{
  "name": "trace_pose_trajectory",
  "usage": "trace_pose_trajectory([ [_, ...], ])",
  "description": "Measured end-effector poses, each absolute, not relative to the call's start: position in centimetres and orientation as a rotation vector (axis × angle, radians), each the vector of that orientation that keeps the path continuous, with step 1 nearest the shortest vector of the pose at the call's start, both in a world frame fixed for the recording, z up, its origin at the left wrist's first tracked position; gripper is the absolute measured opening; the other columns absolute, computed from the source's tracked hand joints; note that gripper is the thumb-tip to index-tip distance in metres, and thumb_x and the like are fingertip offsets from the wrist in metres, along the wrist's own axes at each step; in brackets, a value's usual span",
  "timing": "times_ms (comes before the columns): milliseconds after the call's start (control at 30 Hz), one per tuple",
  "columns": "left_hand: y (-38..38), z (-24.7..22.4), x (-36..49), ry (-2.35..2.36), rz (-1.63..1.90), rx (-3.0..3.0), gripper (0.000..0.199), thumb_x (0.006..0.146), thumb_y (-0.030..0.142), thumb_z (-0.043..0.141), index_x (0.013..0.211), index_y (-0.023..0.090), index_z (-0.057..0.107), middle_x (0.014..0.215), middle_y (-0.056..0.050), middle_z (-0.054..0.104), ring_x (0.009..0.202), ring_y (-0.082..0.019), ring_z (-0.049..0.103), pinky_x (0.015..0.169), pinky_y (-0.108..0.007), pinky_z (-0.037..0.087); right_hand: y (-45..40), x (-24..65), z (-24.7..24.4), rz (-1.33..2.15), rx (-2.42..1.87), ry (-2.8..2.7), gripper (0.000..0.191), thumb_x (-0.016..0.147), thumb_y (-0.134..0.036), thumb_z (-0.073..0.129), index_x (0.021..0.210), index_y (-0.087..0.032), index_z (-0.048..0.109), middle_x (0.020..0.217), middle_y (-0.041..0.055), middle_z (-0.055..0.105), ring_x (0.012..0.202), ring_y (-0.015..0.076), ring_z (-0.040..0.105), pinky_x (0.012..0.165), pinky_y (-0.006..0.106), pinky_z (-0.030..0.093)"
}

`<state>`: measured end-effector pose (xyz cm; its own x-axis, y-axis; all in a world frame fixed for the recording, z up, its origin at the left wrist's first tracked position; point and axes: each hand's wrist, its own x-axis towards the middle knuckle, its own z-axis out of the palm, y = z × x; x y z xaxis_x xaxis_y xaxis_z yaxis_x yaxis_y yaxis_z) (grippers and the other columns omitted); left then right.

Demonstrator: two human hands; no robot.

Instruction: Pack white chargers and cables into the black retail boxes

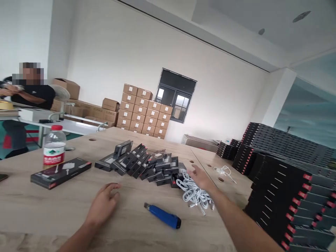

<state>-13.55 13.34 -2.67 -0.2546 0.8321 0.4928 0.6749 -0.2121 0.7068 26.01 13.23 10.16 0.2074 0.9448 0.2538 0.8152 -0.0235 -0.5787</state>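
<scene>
My left hand (pixel 103 204) rests over the bare front part of the wooden table (pixel 126 224), empty, with its thumb and fingers apart. Beyond the heap's right end, my right hand (pixel 201 177) reaches over a tangle of white cables (pixel 194 194); its fingers are spread and I see nothing between them. A heap of small black boxes (pixel 141 162) lies across the middle of the table, several tilted on one another. Between my arms is a blue utility knife (pixel 164 215), lying flat. To the left lies a longer flat black box (pixel 61 173).
A red-capped bottle (pixel 54 150) stands behind the long box. Tall stacks of black boxes (pixel 280 196) line the right side, near my right forearm. A loose white cable (pixel 223 170) lies farther back. Brown cartons (pixel 141 110) are stacked by the wall; a person (pixel 31 94) is at the left.
</scene>
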Motion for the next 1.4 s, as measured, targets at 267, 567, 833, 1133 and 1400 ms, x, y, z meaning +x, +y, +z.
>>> trace_pose_trajectory([
  [267, 12.9, -3.5, -13.8, 1.813, 1.346, 1.883, 0.029, 0.074, 0.027, 0.046, 0.089, 0.023, 0.07, 0.11, -0.007, 0.07, 0.109, -0.027, 0.063, 0.098, -0.04, 0.048, 21.0, 18.9, 5.8, 0.588, -1.717, -1.294, 0.037, 0.097, -0.04, 0.061, 0.125, -0.017, 0.058, 0.12, 0.0086, 0.064, 0.098, 0.0209, 0.066, 0.085, 0.042, 0.057],
  [567, 11.9, -1.8, -12.6, 1.528, 1.519, 1.513, 0.028, 0.076, 0.042, 0.058, 0.092, 0.022, 0.069, 0.087, -0.005, 0.071, 0.081, -0.024, 0.066, 0.077, -0.035, 0.052, 12.9, 23.9, 3.1, 0.747, -1.127, -1.166, 0.065, 0.083, -0.074, 0.037, 0.114, -0.023, 0.065, 0.094, 0.0065, 0.072, 0.091, 0.0277, 0.069, 0.075, 0.039, 0.055],
  [833, 8.4, 3.5, -6.3, 0.509, 0.391, 0.878, 0.069, 0.087, 0.073, 0.041, 0.105, 0.014, 0.072, 0.094, -0.017, 0.076, 0.088, -0.034, 0.073, 0.067, -0.041, 0.057, 9.1, 18.6, 3.1, 1.322, -0.78, -1.313, 0.045, 0.069, -0.054, 0.08, 0.1, -0.022, 0.074, 0.076, -0.0001, 0.067, 0.063, 0.0149, 0.06, 0.059, 0.026, 0.044],
  [1133, 10.6, 2.6, -6.9, 0.182, 0.787, 0.843, 0.083, 0.065, 0.033, 0.061, 0.144, 0.01, 0.049, 0.138, -0.02, 0.061, 0.133, -0.043, 0.05, 0.112, -0.063, 0.035, 10.4, 19.6, 2.1, 0.993, -1.152, -1.475, 0.048, 0.058, -0.066, 0.08, 0.065, -0.02, 0.067, 0.058, -0.0029, 0.059, 0.056, 0.013, 0.051, 0.054, 0.025, 0.036],
  [1400, 12.4, 1.8, -9.8, 0.278, 1.172, 0.674, 0.076, 0.088, 0.06, 0.048, 0.145, 0.01, 0.048, 0.138, -0.022, 0.06, 0.135, -0.038, 0.05, 0.113, -0.062, 0.035, 7.3, 18.0, 1.7, 0.806, -1.326, -2.089, 0.01, 0.063, -0.019, 0.069, 0.064, -0.023, 0.061, 0.062, -0.0048, 0.058, 0.058, 0.0132, 0.049, 0.052, 0.024, 0.029],
])
